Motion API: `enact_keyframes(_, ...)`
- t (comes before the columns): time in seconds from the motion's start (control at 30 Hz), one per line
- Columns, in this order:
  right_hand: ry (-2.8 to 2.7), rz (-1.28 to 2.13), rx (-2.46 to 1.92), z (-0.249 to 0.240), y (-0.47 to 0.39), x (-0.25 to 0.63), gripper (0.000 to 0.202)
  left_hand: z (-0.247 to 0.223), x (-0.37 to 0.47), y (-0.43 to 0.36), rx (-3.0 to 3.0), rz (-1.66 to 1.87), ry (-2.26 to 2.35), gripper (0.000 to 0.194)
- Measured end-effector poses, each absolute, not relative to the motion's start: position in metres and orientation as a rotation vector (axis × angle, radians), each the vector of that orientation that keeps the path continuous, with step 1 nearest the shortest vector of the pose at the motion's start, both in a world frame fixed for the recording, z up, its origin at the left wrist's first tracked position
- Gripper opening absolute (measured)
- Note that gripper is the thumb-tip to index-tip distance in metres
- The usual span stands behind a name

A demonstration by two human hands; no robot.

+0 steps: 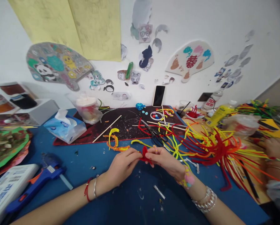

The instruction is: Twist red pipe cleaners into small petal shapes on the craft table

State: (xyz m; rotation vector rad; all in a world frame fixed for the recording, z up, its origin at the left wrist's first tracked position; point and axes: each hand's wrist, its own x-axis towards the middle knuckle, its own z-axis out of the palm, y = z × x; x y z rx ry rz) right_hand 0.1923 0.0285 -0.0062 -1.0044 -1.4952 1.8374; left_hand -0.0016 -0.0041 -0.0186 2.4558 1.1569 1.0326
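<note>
Between my two hands is a small red pipe-cleaner piece, bent into loops, above the blue table. My left hand pinches its left side with thumb and fingers. From the right, my right hand grips the same piece between closed fingertips. An orange and yellow twisted piece lies just beyond my left hand. Black-handled scissors rest beyond my right hand, partly among yellow stems.
A heap of red, yellow and orange stems spreads at the right, near another person's hand. At the left are a blue glue gun, tissue pack and bagged cup. A phone leans on the wall.
</note>
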Motion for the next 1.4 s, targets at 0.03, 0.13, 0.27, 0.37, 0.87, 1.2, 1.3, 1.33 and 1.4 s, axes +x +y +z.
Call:
enact_keyframes(0.03, -1.466, 1.857, -1.004, -0.007, 0.028, 0.192, 0.027, -0.018, -0.002, -0.003, 2.467, 1.047, 1.157, 0.020)
enact_keyframes(0.13, -1.418, 1.888, -1.009, -0.009, 0.028, 0.191, 0.026, -0.014, -0.003, -0.002, 2.443, 1.092, 1.213, 0.022)
enact_keyframes(0.27, -1.378, 1.897, -0.976, -0.008, 0.026, 0.189, 0.024, -0.008, -0.001, -0.005, 2.307, 1.143, 1.234, 0.020)
enact_keyframes(0.37, -1.367, 1.897, -0.912, -0.005, 0.024, 0.188, 0.022, -0.004, 0.002, -0.007, 2.107, 1.186, 1.253, 0.010)
enact_keyframes(0.87, -1.420, 1.812, -0.863, -0.005, 0.025, 0.185, 0.027, -0.006, 0.004, 0.005, 1.362, 1.070, 1.092, 0.015)
enact_keyframes(1.2, -1.492, 1.737, -0.947, -0.017, 0.028, 0.183, 0.027, -0.024, 0.013, 0.001, 1.148, 0.937, 0.927, 0.020)
enact_keyframes(1.3, -1.553, 1.617, -0.999, -0.017, 0.026, 0.180, 0.023, -0.026, 0.016, -0.001, 1.056, 0.883, 0.972, 0.010)
enact_keyframes(1.33, -1.574, 1.569, -1.011, -0.017, 0.025, 0.179, 0.022, -0.025, 0.017, -0.001, 1.029, 0.860, 0.988, 0.007)
enact_keyframes(1.4, -1.596, 1.493, -1.002, -0.017, 0.023, 0.177, 0.018, -0.023, 0.018, -0.003, 0.984, 0.819, 0.992, 0.002)
